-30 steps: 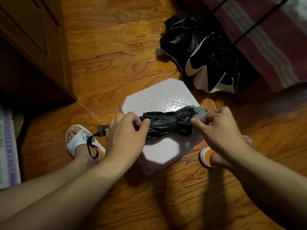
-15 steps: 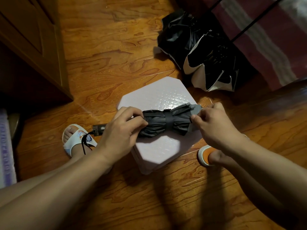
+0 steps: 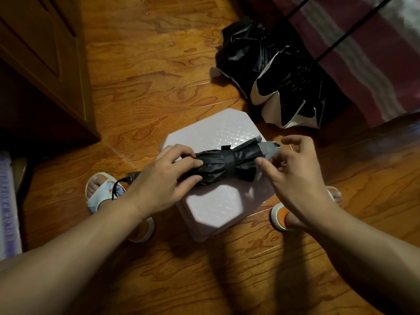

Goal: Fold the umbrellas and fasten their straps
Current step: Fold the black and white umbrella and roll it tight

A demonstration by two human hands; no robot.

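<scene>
A folded dark grey umbrella (image 3: 229, 164) lies across a pale plastic stool (image 3: 218, 205), its black strap (image 3: 228, 163) wrapped round its middle. My left hand (image 3: 163, 180) grips the handle end of the folded canopy; the handle with its black wrist cord (image 3: 117, 186) sticks out to the left. My right hand (image 3: 293, 169) hovers at the tip end with fingers spread, the thumb close to the fabric. A second umbrella (image 3: 286, 87), black with a pale lining, lies loosely bunched and unfolded on the floor behind the stool.
The stool stands on an orange wood-grain floor (image 3: 145, 92). A wooden cabinet (image 3: 43, 64) rises at the left, a striped cloth (image 3: 363, 53) at the upper right. My feet in white sandals (image 3: 102, 189) flank the stool.
My right hand has let go of the umbrella's tip end and opened its fingers. The left hand keeps its hold, and the umbrella has tilted slightly.
</scene>
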